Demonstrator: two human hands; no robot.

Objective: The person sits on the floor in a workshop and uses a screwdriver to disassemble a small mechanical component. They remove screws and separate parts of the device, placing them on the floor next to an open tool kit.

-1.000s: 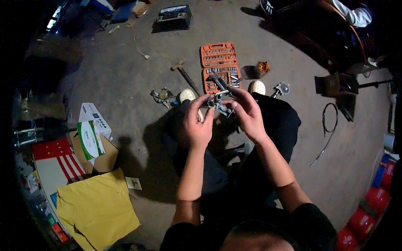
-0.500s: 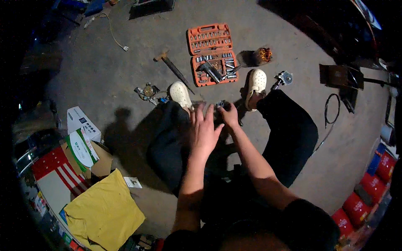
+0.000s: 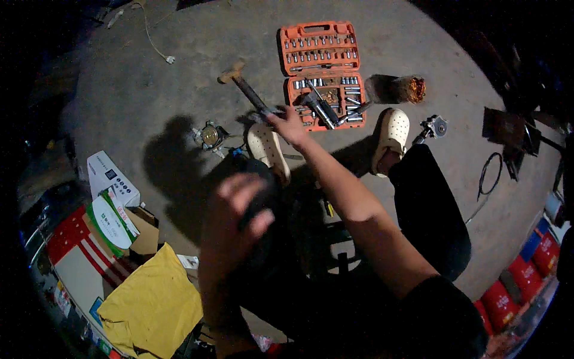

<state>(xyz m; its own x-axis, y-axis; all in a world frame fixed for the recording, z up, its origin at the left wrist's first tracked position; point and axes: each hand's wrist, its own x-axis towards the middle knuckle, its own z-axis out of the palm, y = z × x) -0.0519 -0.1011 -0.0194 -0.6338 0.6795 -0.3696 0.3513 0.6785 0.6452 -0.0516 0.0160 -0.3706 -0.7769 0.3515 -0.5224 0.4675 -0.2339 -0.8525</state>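
My right hand (image 3: 288, 127) reaches forward over the lower handle of a hammer (image 3: 248, 90), its fingers closed round the handle; a pale bluish patch beside the fingers is too blurred to name. The hammer lies slanting on the floor with its rusty head away from me. Above my left knee, my left hand (image 3: 239, 206) is smeared by motion, its fingers apart and nothing visible in them. To the right of the hammer sits an orange socket set case (image 3: 321, 70), lid open, with a dark cylindrical tool (image 3: 323, 110) lying across its sockets.
Left of my shoe lies a metal part with a brass-coloured round face (image 3: 210, 135). Another metal part (image 3: 436, 126) lies beyond my right shoe, near a rusty-ended cylinder (image 3: 414, 90). A white box (image 3: 112, 179) and a yellow cloth (image 3: 152, 305) are at left, red containers (image 3: 499, 305) at right.
My right hand has moved from between my knees forward to the hammer handle. My left hand has drawn back to the left, and the two hands have parted. The view has shifted slightly.
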